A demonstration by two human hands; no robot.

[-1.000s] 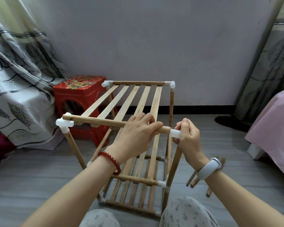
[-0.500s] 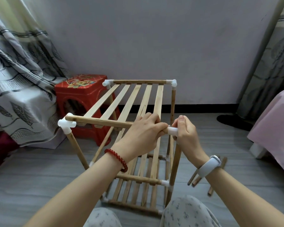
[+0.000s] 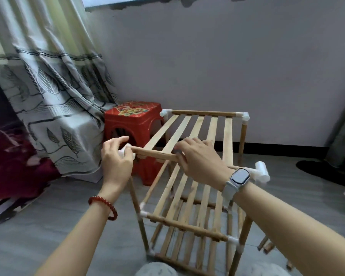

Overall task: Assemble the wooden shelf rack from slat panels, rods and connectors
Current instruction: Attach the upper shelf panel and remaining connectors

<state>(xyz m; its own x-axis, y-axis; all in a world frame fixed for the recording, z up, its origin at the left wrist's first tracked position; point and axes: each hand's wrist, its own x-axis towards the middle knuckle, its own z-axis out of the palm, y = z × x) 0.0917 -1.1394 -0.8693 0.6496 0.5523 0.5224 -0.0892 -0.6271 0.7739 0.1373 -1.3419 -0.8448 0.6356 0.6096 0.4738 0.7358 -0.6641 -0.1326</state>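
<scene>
The wooden shelf rack [image 3: 197, 176] stands on the grey floor [image 3: 48, 226] in front of the person, its long side running away toward the pale wall [image 3: 227, 66]. Its top slat panel [image 3: 199, 134] is in place, with a lower slat panel [image 3: 187, 222] beneath it and another near the floor. The left hand [image 3: 116, 162] has its grip clenched around the white corner connector [image 3: 126, 151] at the near left top corner of the rack, thumb and fingers curled about it. The right hand [image 3: 199, 162] lies over the near top rod [image 3: 155, 154], fingers curled down around it, so its grip is grasping that rod about midway along. The near right connector [image 3: 262, 172] sits at the other end of the rod, just past the right wrist, which wears a watch [image 3: 239, 176] on a pale strap; the picture is blurred there, so how it meets the upright below cannot be told. A red bead bracelet [image 3: 105, 206] circles the left wrist. The far top rod [image 3: 203, 113] joins two more white connectors at the back corners. A red plastic stool [image 3: 131, 124] stands just beside the rack on its left, against a grey leaf-patterned curtain [image 3: 54, 86]. A few loose rods [image 3: 266, 245] lie on the floor to the right of the rack, near its front leg.
</scene>
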